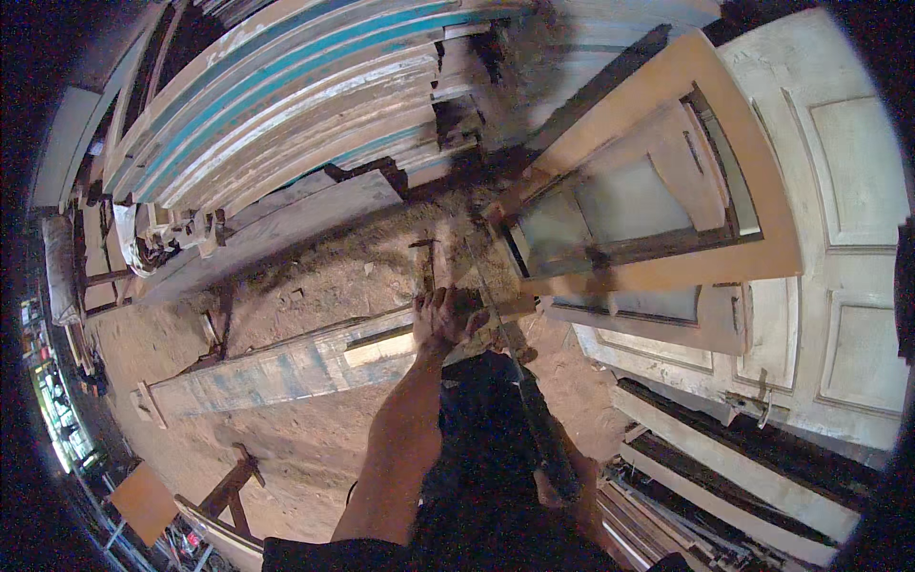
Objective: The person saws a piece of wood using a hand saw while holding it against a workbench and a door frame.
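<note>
My left hand (440, 322) rests with its fingers spread on a light wooden strip (381, 349), which lies on a long, pale, worn plank (276, 375). At the lower right my right hand (564, 484), partly hidden and dark, is closed round the near end of a handsaw (541, 419). The saw's narrow blade slants up and away, passing just right of my left hand and across the wood there. Just beyond my left fingers stands a narrow wooden upright with a short crosspiece (422, 244).
A tall stack of boards (305, 105) fills the far left. Panelled doors (863, 172) and an orange-brown door frame (777, 205) lean at the right. Long timbers (734, 458) lie near right. A wooden trestle (229, 486) stands near left on the dirt floor (315, 467).
</note>
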Available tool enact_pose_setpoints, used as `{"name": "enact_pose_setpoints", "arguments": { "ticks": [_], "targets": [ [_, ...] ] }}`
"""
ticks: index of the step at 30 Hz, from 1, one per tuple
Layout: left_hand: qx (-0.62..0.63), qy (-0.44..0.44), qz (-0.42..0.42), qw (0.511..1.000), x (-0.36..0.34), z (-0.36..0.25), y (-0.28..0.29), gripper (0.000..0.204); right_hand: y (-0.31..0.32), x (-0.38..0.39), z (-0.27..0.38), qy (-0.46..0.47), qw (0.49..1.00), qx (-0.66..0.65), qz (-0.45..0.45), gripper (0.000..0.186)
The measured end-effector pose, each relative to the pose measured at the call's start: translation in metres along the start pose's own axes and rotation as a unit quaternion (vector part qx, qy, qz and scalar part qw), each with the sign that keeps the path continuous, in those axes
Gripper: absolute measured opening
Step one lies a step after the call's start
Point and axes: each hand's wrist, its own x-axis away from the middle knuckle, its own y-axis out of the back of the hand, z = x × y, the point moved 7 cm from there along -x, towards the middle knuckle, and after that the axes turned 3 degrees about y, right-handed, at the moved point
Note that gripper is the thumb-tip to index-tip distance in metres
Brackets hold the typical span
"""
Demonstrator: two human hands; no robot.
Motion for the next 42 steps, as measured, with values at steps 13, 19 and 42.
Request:
{"name": "enact_pose_setpoints", "arguments": {
  "ticks": [13,19,42],
  "targets": [
    [-0.017,0.009,-0.066,0.998,-0.001,0.025,-0.020,0.060,-0.003,0.010,-0.004,-0.020,0.999,0.007,0.032,0.064],
    [-0.028,-0.012,-0.077,0.997,0.001,0.006,-0.008,0.056,-0.023,-0.023,-0.026,0.005,1.000,-0.029,-0.005,0.068],
    [-0.094,-0.054,-0.257,0.960,0.005,0.041,-0.035,0.051,-0.066,-0.065,-0.064,-0.095,0.993,-0.066,0.030,0.065]
  ]
}}
